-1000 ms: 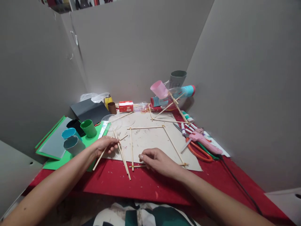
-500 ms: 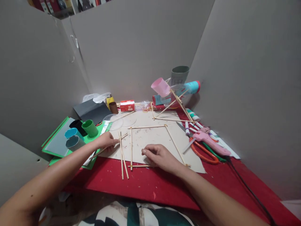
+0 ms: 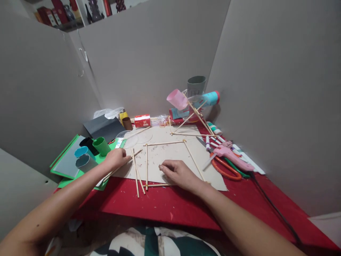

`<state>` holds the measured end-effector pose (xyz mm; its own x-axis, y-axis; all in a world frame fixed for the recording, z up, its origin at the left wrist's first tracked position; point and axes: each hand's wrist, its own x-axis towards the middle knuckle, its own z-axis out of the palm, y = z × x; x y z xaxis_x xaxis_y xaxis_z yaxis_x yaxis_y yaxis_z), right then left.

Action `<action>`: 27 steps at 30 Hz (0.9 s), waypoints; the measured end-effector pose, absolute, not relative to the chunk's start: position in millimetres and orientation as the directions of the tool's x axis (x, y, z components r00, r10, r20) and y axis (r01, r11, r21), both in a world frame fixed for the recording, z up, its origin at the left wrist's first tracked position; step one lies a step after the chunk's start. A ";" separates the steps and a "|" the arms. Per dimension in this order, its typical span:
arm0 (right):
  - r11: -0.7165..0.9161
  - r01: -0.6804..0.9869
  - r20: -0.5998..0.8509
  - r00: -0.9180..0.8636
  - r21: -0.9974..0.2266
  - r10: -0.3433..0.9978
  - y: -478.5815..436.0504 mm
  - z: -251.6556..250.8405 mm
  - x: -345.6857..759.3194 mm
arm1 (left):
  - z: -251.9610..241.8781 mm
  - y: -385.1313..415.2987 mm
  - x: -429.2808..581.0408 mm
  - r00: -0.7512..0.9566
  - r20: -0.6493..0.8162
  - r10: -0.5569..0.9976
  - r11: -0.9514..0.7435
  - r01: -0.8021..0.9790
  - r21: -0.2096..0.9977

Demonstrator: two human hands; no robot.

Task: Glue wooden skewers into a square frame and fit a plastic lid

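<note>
Compared with the frame one second earlier, my left hand is lying flatter, knuckles up, and the lower ends of the two loose sticks are standing farther apart. Step in hand, by my judgement: I am separating the loose sticks beside the square frame. Next move, also by judgement: handling is calling for one stick being isolated from the crossed group, without disturbing the frame.

Position: the diagonal stick is emerging beyond my left fingertips, while other stick ends are showing below that palm. The loose pair is crossing just to the right of those fingertips, partly on the pale sheet and partly over the red desk. My left fingers are bending together at the diagonal stick; I cannot tell whether they are pinching it or only pressing it. My right hand is resting over the near side of the frame, fingers loosely curled, with no stick showing between the tips; I cannot tell what the underside is touching.
</note>
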<state>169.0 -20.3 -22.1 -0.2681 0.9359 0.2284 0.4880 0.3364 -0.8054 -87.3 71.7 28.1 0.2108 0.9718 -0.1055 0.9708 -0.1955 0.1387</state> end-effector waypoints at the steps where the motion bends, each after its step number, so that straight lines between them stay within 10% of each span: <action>1: 0.347 0.499 0.236 -0.273 -0.794 0.933 -20.4 -22.6 168.9 | 26.4 73.3 -87.3 0.214 -0.114 0.970 -0.195 0.968 0.156; 27: 0.413 0.760 0.304 -0.292 -0.502 0.907 -25.2 -7.9 172.9 | 17.0 113.7 -91.9 0.404 0.020 0.915 -0.396 0.884 0.250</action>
<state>172.9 -25.2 -7.9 -0.2920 0.9067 0.3043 0.7601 0.4132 -0.5016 -91.9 113.7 17.0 0.4038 0.9146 0.0205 0.8836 -0.3957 0.2504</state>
